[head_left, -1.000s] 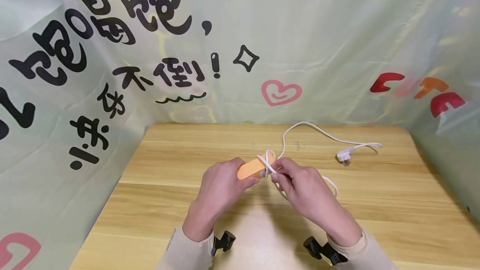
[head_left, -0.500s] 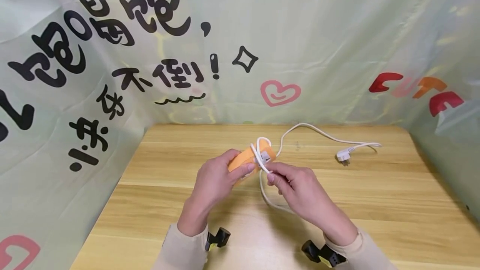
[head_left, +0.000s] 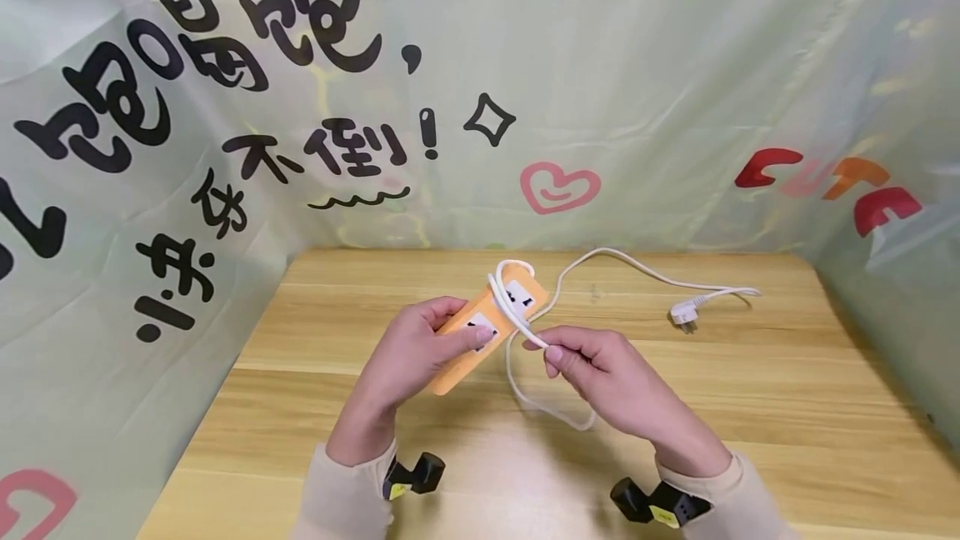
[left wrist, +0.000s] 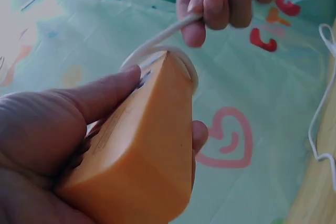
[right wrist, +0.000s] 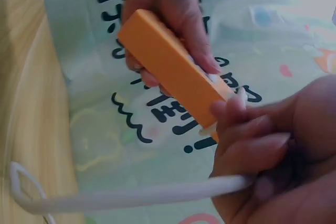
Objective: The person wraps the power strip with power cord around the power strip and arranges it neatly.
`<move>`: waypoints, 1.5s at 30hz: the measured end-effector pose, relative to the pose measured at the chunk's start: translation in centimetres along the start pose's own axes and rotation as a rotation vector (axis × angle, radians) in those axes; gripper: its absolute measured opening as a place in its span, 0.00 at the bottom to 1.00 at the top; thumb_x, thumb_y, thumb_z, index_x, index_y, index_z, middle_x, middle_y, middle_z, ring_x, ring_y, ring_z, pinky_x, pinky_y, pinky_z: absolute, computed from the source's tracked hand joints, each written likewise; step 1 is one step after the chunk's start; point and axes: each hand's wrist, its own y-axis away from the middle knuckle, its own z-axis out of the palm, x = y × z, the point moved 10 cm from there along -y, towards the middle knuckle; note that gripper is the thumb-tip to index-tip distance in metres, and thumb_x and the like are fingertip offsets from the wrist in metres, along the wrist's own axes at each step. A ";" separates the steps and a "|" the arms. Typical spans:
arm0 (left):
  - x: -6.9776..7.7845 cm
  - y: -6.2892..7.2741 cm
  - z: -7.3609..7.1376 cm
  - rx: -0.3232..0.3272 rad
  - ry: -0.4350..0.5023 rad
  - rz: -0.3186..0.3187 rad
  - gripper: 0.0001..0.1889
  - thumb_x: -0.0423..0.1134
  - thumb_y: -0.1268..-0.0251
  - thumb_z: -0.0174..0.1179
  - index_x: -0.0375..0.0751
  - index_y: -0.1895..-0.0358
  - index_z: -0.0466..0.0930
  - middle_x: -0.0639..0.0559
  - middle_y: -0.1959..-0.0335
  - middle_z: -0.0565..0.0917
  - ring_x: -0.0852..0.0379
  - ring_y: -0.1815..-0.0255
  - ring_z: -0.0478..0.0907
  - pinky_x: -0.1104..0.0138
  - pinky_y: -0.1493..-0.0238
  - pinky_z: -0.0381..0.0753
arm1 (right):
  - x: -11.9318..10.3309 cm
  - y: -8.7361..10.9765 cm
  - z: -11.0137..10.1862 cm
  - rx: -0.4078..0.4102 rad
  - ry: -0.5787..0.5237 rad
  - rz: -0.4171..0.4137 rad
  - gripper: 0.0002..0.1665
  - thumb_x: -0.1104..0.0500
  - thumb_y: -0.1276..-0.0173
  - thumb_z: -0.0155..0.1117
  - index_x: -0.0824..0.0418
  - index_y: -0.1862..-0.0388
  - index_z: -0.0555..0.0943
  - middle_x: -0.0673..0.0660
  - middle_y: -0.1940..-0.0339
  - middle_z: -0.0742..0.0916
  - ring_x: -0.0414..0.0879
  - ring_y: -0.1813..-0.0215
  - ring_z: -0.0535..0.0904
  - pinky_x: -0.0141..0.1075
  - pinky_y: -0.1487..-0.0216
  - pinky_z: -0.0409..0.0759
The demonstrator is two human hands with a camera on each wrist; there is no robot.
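Observation:
My left hand (head_left: 408,350) grips an orange power strip (head_left: 459,363) above the table, thumb on its white socket face and fingers behind it. The strip tilts up toward the far right. Near its upper end the white cord (head_left: 507,307) is looped round the body. My right hand (head_left: 611,373) pinches that cord between thumb and forefinger, just right of the strip. In the left wrist view, the cord (left wrist: 163,35) runs taut from the strip's end to the right fingers. In the right wrist view, more cord (right wrist: 142,196) passes through the right hand's curled fingers.
The cord's white plug (head_left: 685,312) lies on the wooden table (head_left: 315,407) at the right, with a length of cord curving behind the strip. A printed cloth (head_left: 637,90) stands round the table's back and sides. Black cameras sit on both wrists.
The left hand has moved left and lower, turning the power strip so its socket face shows. The right hand still pinches the cord, and the cord's turns sit higher and further left.

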 end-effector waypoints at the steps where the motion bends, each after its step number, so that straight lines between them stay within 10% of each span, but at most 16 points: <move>1: 0.0 0.0 0.0 -0.015 0.035 0.004 0.18 0.47 0.34 0.74 0.42 0.46 0.88 0.47 0.65 0.88 0.54 0.70 0.85 0.64 0.68 0.84 | 0.3 -0.1 0.1 -0.026 -0.039 0.021 0.09 0.61 0.18 0.60 0.58 0.56 0.87 0.49 0.73 0.80 0.35 0.76 0.68 0.32 0.78 0.68; 7: 1.0 0.6 0.0 -0.118 0.195 0.080 0.19 0.38 0.30 0.69 0.35 0.39 0.84 0.47 0.61 0.89 0.56 0.66 0.85 0.67 0.65 0.85 | 1.8 -0.3 -0.8 0.018 -0.094 0.117 0.23 0.52 0.22 0.67 0.60 0.77 0.73 0.47 0.81 0.67 0.38 0.78 0.62 0.34 0.78 0.60; 15: 1.4 0.8 -0.8 -0.153 0.297 0.132 0.20 0.34 0.27 0.65 0.28 0.36 0.80 0.48 0.59 0.90 0.54 0.64 0.90 0.66 0.62 0.87 | 0.5 -0.2 -1.0 -0.087 -0.221 -0.087 0.13 0.64 0.16 0.54 0.65 0.52 0.86 0.49 0.75 0.76 0.45 0.80 0.62 0.37 0.81 0.63; 23: 2.5 2.3 1.8 -0.393 0.216 0.231 0.22 0.35 0.34 0.72 0.27 0.40 0.83 0.50 0.57 0.90 0.59 0.63 0.84 0.68 0.62 0.84 | 2.7 -1.2 -1.7 0.080 0.146 0.061 0.22 0.56 0.30 0.74 0.52 0.81 0.74 0.42 0.83 0.69 0.36 0.77 0.65 0.31 0.74 0.63; 30: 1.9 3.0 3.1 -0.527 0.035 0.209 0.16 0.36 0.34 0.73 0.42 0.44 0.88 0.50 0.60 0.90 0.60 0.64 0.81 0.70 0.60 0.81 | 1.8 -0.6 -2.2 -0.044 0.163 -0.059 0.14 0.62 0.23 0.66 0.49 0.71 0.83 0.41 0.78 0.75 0.34 0.75 0.66 0.32 0.73 0.68; 37: 1.0 3.7 5.4 -0.644 -0.157 0.208 0.15 0.42 0.37 0.76 0.54 0.47 0.90 0.61 0.63 0.89 0.66 0.68 0.79 0.73 0.63 0.79 | 2.8 -1.1 -2.3 0.029 0.392 0.019 0.23 0.42 0.40 0.81 0.46 0.81 0.76 0.37 0.84 0.71 0.33 0.79 0.63 0.31 0.75 0.66; 45: -0.2 2.4 7.1 -0.526 -0.687 0.244 0.08 0.52 0.40 0.75 0.60 0.61 0.87 0.70 0.75 0.78 0.69 0.75 0.71 0.72 0.68 0.72 | 2.6 -0.8 -1.8 0.021 0.336 0.084 0.15 0.50 0.28 0.74 0.48 0.77 0.84 0.42 0.80 0.79 0.36 0.76 0.68 0.33 0.73 0.69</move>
